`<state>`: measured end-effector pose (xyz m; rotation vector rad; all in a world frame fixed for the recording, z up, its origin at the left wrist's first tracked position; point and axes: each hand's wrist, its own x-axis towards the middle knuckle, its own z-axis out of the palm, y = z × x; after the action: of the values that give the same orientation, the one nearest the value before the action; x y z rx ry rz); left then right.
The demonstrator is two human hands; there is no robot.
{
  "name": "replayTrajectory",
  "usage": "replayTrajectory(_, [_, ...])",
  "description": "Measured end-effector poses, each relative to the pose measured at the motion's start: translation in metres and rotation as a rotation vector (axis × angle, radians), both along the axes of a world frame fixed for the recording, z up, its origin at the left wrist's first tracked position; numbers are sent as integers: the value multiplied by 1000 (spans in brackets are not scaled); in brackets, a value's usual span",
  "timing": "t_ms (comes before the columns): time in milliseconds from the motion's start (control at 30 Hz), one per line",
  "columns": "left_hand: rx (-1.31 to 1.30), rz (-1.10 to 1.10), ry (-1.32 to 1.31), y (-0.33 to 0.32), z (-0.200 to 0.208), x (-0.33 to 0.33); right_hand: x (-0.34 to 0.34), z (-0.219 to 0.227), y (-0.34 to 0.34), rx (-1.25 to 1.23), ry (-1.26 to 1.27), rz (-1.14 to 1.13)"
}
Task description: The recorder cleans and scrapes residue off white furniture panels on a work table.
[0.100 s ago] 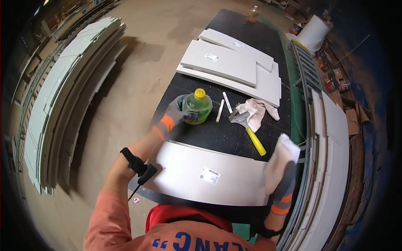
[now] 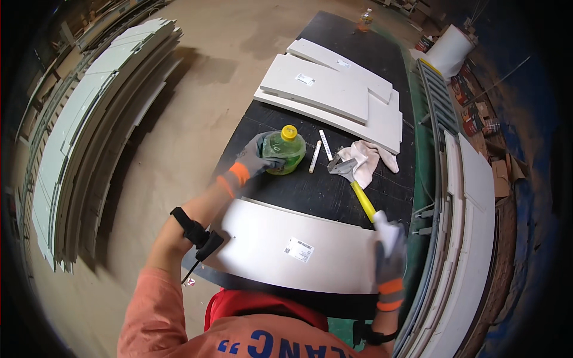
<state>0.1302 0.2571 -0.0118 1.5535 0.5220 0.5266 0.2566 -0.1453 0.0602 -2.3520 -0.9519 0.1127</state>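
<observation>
left hand (image 2: 258, 158) gripping one green bottle (image 2: 285, 150), two white sticks (image 2: 320, 151), one scraper (image 2: 353, 182)

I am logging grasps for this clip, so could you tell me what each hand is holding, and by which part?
The left hand grips the green bottle around its body. The right hand holds a white cloth over the white panel's right end.

The green plastic bottle (image 2: 285, 151) with a yellow cap stands upright on the black tabletop, its translucent body wrapped from its left side by the gloved fingers of the left hand (image 2: 258, 158), the cap clear above the grip. The white panel (image 2: 298, 246) with a small barcode label lies flat on the near end of the table; the gloved right hand (image 2: 389, 250) rests at its right end, blurred.
</observation>
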Motion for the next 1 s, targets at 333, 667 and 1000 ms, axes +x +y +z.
replayTrajectory(333, [250, 340, 275, -66, -2, -239, -50, -20, 142, -208, -275, 435])
replayTrajectory(667, [-239, 329, 196, -202, -32, -320, -228, -25, 215, -144, -226, 1305])
replayTrajectory(1000, [-856, 476, -209, -205, -19, -274, -183, -32, 264, -458, -735, 1054])
